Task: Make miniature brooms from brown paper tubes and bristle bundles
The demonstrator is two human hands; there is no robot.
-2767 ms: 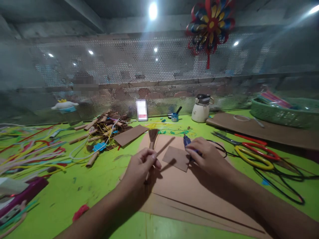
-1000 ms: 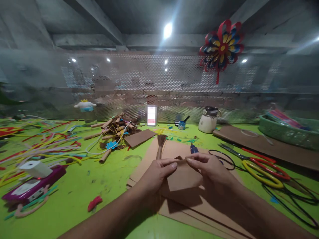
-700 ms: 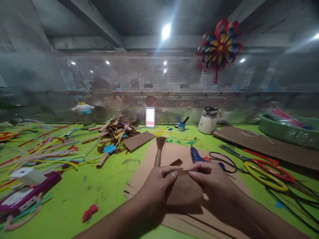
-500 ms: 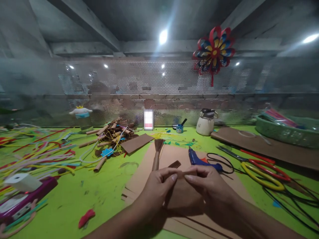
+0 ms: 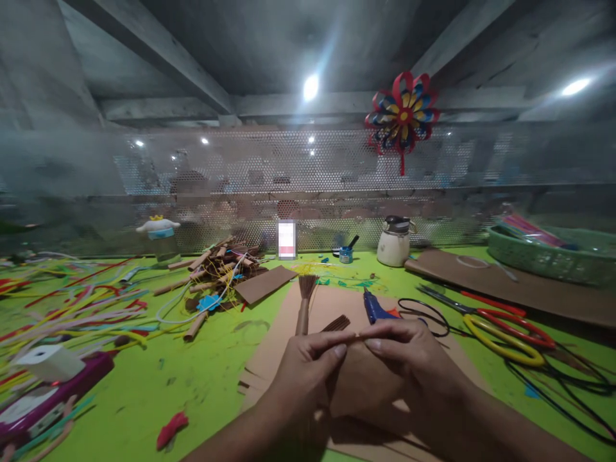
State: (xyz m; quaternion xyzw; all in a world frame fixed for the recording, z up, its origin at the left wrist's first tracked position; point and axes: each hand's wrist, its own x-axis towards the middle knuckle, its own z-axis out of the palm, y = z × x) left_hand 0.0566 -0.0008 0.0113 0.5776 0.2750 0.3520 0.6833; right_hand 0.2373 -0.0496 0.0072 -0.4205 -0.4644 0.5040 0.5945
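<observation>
My left hand [image 5: 308, 369] and my right hand [image 5: 414, 359] come together over the table, thumbs and forefingers pinching the upper edge of a piece of brown paper [image 5: 366, 378]. Their fingertips nearly meet, and the fingers cover much of that edge. Just beyond my left hand lies a rolled brown paper stick with a fringed end [image 5: 305, 305]. A small pleated or fringed brown strip [image 5: 337, 323] sits in front of the fingers. Behind my right hand is a blue glue gun [image 5: 375, 308], partly hidden by it. Larger brown paper sheets [image 5: 269, 359] spread underneath.
Scissors with yellow and red handles [image 5: 505, 340] and black cords lie to the right. A purple power strip [image 5: 91, 378] and coloured pipe cleaners [image 5: 86, 314] are at left. Behind stand a pile of brown paper rolls [image 5: 221, 263], a cream jug [image 5: 393, 247] and a green basket [image 5: 539, 253].
Both hands keep their pinch on the brown paper; the fingers have shifted slightly along its edge and the paper sits a little differently. The whole view has tilted slightly upward.
</observation>
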